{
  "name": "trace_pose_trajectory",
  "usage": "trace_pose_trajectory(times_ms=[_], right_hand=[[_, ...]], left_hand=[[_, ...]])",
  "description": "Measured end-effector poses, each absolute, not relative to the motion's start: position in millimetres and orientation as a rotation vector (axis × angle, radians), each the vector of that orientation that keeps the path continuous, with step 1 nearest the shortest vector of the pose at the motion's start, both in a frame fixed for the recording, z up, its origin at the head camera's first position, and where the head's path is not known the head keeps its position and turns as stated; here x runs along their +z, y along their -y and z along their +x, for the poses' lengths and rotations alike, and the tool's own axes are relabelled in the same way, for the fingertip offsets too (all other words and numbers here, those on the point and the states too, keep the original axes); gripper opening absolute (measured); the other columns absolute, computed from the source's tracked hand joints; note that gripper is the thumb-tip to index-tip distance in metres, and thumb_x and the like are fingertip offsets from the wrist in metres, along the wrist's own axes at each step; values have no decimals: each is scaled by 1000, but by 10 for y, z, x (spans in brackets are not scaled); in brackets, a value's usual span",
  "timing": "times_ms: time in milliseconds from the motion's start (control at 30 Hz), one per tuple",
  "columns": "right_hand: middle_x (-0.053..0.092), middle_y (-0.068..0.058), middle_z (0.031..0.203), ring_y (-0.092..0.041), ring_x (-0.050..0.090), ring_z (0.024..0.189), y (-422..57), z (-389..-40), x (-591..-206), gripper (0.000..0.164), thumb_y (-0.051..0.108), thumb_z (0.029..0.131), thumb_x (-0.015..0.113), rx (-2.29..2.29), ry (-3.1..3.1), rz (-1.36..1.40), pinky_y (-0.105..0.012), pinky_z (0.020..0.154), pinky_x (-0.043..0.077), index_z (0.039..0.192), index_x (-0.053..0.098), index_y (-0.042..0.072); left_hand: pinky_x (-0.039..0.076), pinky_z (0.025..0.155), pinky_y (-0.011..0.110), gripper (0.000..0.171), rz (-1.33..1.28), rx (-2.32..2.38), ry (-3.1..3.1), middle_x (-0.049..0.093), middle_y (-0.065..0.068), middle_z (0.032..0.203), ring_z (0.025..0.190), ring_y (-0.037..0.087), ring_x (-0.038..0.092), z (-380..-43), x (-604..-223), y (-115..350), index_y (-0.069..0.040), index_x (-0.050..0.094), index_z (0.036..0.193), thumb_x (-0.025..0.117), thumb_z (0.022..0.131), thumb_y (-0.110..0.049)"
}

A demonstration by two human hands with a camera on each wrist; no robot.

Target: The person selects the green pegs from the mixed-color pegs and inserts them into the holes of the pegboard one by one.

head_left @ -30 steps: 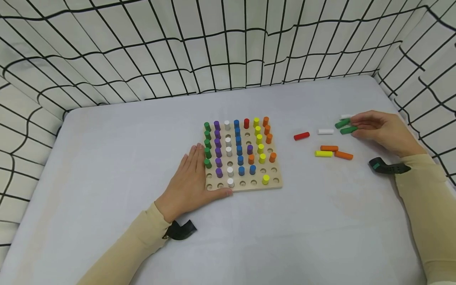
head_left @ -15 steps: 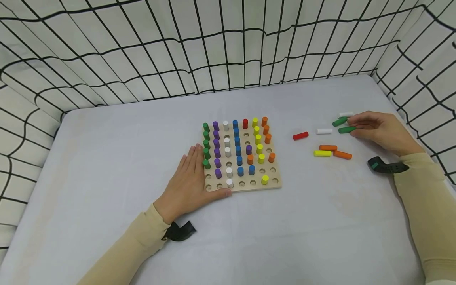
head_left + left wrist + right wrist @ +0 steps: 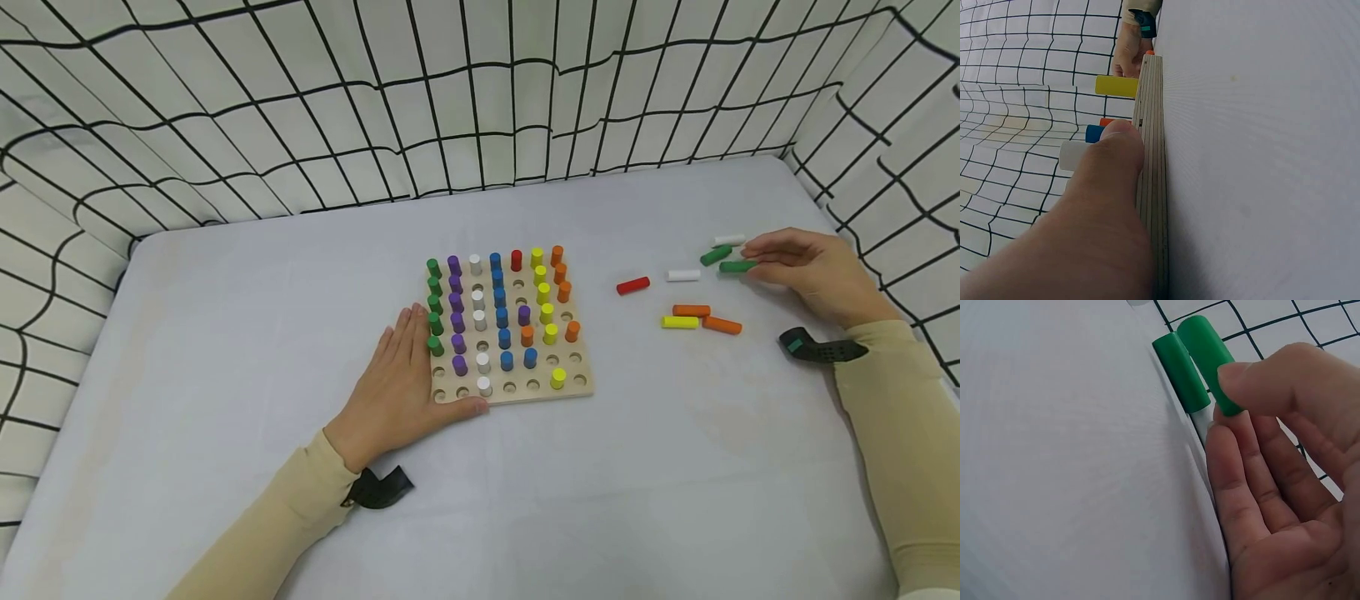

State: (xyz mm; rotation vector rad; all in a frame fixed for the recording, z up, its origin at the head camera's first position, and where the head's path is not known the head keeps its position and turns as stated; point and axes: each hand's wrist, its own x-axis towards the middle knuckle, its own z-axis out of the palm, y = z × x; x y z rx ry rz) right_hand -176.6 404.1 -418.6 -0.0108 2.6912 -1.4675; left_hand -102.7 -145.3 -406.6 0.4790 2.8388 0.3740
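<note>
My left hand [image 3: 393, 387] lies along the left side of a wooden pegboard [image 3: 540, 394], its thumb at the front edge. Columns of green, purple, white, blue, red, yellow and orange pegs stand in the board, among some bare holes. In the left wrist view the thumb touches the layered board edge [image 3: 1152, 150], below a yellow peg [image 3: 1116, 86]. Off to the right, my right hand [image 3: 817, 271] pinches a green peg [image 3: 1204, 353] between thumb and fingertips. A second green peg [image 3: 1182, 372] lies close beside it on the cloth.
Loose pegs lie between board and right hand: red [image 3: 633, 286], white [image 3: 682, 276], yellow [image 3: 679, 322], an orange peg [image 3: 691, 311] and another orange peg [image 3: 722, 326]. A second white peg [image 3: 729, 241] lies farther back. Black wire mesh [image 3: 480, 108] borders the white table.
The right hand has lifted the nearer green peg slightly and drawn it right, away from the other green peg. My left hand has stayed at the board.
</note>
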Motion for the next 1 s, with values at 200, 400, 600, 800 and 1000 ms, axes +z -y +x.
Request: trace_pose_trajectory(times_ms=[200,400,600,800,1000], right_hand=[[72,30,102,12,67,94,-4048,-1764,-4188,34,15,96,75,-1462,-2709,20,-1,80,49,129,69,8],[69,34,101,11,63,94,-4032,-1764,-4178,31,27,99,71,-1363,-2773,57,-2,78,45,127,71,11],[69,31,104,8,61,97,-4014,-1763,-4171,36,35,99,71,-1324,-2792,94,-3,77,45,127,72,13],[69,31,103,4,60,94,-4008,-1766,-4173,35,36,100,69,-1318,-2800,110,-5,74,47,127,72,15],[70,29,96,2,60,87,-3996,-1776,-4169,33,36,100,68,-1306,-2801,150,-8,69,47,127,73,16]], left_hand=[[8,135,55,140,476,381,-2833,-2,19,176,165,35,-1,-1028,-4067,1452,0,-5,165,56,77,-91],[8,135,55,140,477,377,-2836,-2,19,176,165,35,-1,-1027,-4066,1451,0,-5,165,56,77,-91],[8,135,55,141,476,378,-2833,-3,19,175,165,35,-2,-1022,-4061,1452,0,-6,164,56,77,-92],[8,135,55,141,471,383,-2831,-2,19,175,165,35,-1,-1024,-4060,1449,0,-5,165,56,77,-92],[8,135,55,140,475,388,-2834,-2,19,176,165,35,-1,-1023,-4061,1449,0,-5,165,56,77,-91]])
